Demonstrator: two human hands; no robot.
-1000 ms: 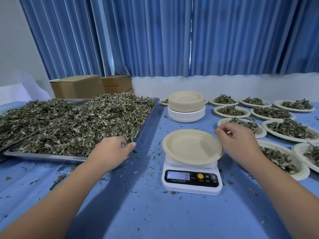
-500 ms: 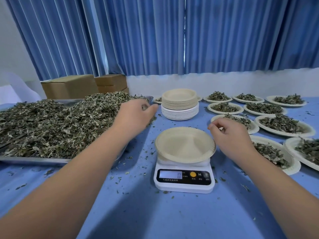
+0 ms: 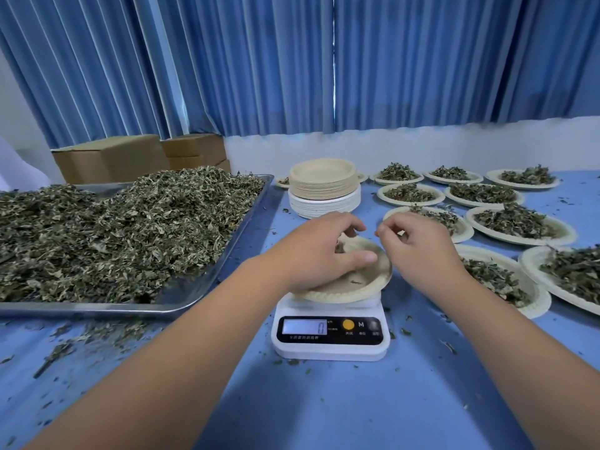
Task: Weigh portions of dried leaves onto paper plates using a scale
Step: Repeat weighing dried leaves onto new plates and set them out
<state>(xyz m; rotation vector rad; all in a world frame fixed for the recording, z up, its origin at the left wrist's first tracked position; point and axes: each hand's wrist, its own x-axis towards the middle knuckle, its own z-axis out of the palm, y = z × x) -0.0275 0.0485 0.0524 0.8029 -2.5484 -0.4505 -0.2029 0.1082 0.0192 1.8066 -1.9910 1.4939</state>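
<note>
Step in hand, I judge: drop the handful onto the paper plate [image 3: 357, 284] sitting on the scale [image 3: 329, 339], display reading 0. To do it well: open up slowly over the plate's middle, not the rim, so nothing spills on the table [image 3: 324, 414]. Keep both hands' weight off plate & scale or the reading's off. Near target, add small pinches & check the display btwn drops.

Left hand [image 3: 318, 254] is over the plate, right above the scale. Its fingers [image 3: 344, 222] are curled down & cupped w/ the thumb stretched across; a bit of leaf shows under them, so prob. gripping a handful. Right hand [image 3: 422, 254] is above the scale's right side. Its fingers [image 3: 389, 227] are loosely curled, thumb & forefinger tips close, nothing seen btwn them. Can't tell if it touches the rim.

Bulk dried leaves [image 3: 130, 228] lie heaped in the metal tray [image 3: 207, 287] left of the scale. Filled plates [image 3: 516, 222] sit right of the scale, the spare stack [image 3: 321, 186] behind it.
</note>
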